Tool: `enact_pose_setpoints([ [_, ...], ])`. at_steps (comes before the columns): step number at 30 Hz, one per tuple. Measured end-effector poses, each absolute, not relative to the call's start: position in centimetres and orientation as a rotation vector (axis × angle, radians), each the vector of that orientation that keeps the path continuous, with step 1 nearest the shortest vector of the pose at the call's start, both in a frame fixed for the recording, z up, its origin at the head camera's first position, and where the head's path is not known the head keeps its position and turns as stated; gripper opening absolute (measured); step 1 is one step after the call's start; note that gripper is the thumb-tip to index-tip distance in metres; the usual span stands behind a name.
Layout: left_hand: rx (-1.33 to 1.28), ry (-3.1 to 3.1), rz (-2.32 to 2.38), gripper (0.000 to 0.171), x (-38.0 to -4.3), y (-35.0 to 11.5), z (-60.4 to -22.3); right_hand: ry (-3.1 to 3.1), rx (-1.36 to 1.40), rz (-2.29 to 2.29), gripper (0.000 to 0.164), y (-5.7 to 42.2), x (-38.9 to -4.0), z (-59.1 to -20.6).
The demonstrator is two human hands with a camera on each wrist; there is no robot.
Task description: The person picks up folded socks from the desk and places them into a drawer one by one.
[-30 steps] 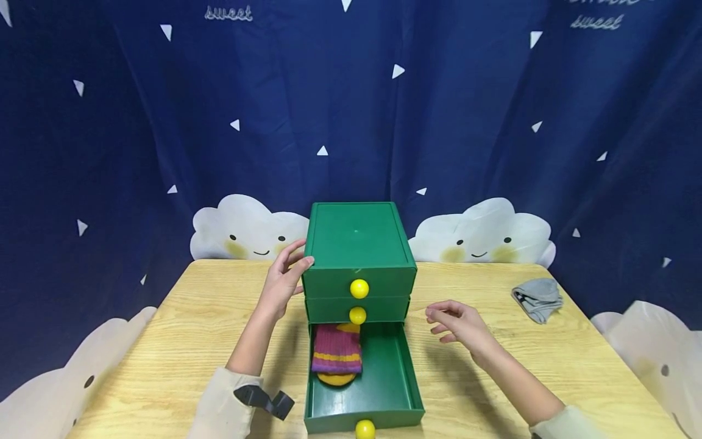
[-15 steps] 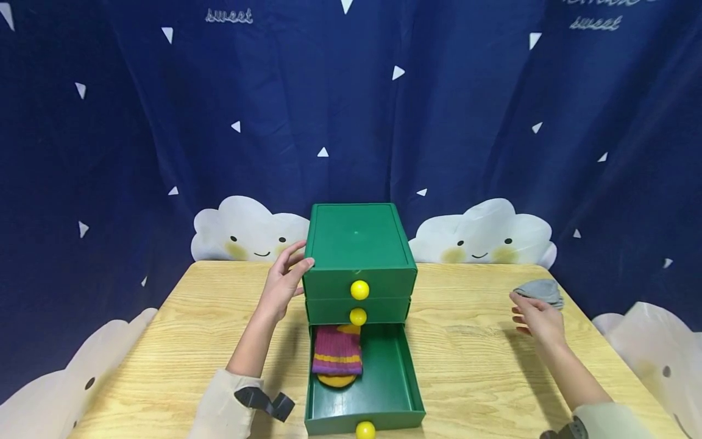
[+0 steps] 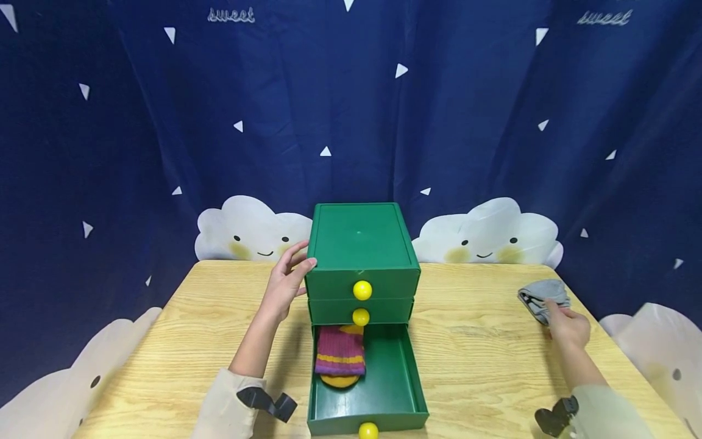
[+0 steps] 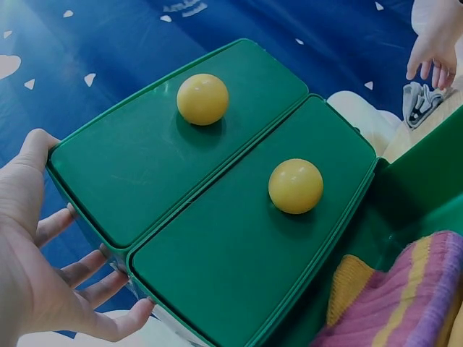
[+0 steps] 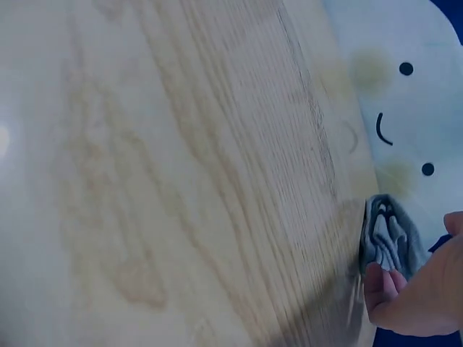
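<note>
A green drawer cabinet (image 3: 359,238) with yellow knobs stands mid-table. Its bottom drawer (image 3: 392,390) is pulled out; the two upper drawers are closed. Inside the pulled-out drawer, on its left side, lie folded purple-and-yellow socks (image 3: 340,358). My left hand (image 3: 282,289) rests against the cabinet's left side, thumb at the top front corner and fingers spread along the wall. At the table's right, my right hand (image 3: 570,329) is at a folded grey sock (image 3: 543,292) with dark and white stripes. Its fingers reach the sock's near edge, thumb apart from them in the right wrist view.
The wooden table (image 3: 471,366) ends close beyond the grey sock on the right. A dark blue curtain (image 3: 356,122) with white clouds hangs behind it. The pulled-out drawer juts toward the table's front, its yellow knob (image 3: 368,431) foremost.
My right hand has moved right, from beside the cabinet to the grey sock. My left hand has stayed against the cabinet, and the drawers and purple socks have not moved.
</note>
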State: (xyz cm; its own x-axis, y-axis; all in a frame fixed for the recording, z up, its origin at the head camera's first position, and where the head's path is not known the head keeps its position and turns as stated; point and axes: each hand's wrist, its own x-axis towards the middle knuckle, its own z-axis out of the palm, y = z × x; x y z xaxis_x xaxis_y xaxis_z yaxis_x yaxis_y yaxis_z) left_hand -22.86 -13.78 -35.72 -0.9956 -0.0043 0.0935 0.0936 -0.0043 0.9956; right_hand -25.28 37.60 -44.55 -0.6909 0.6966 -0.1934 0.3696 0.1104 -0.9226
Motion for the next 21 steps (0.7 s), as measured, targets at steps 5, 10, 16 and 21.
enact_pose_setpoints([
  [5, -0.093, -2.176, -2.167, 0.053, -22.9, -13.7, -35.6, -1.980, -1.126, 1.727, 0.030, 38.3, -26.0, -44.8],
  [10, -0.084, -2.181, -2.161, 0.056, -22.9, -13.8, -35.6, -2.026, -1.169, 1.708, 0.041, 38.7, -26.4, -44.9],
  [16, -0.082, -2.182, -2.158, 0.054, -22.9, -13.8, -35.6, -2.103, -1.211, 1.697, 0.095, 38.4, -26.9, -44.9],
  [21, -0.086, -2.166, -2.167, 0.052, -22.9, -13.8, -35.7, -2.220, -1.202, 1.628, 0.096, 37.9, -27.2, -44.7],
])
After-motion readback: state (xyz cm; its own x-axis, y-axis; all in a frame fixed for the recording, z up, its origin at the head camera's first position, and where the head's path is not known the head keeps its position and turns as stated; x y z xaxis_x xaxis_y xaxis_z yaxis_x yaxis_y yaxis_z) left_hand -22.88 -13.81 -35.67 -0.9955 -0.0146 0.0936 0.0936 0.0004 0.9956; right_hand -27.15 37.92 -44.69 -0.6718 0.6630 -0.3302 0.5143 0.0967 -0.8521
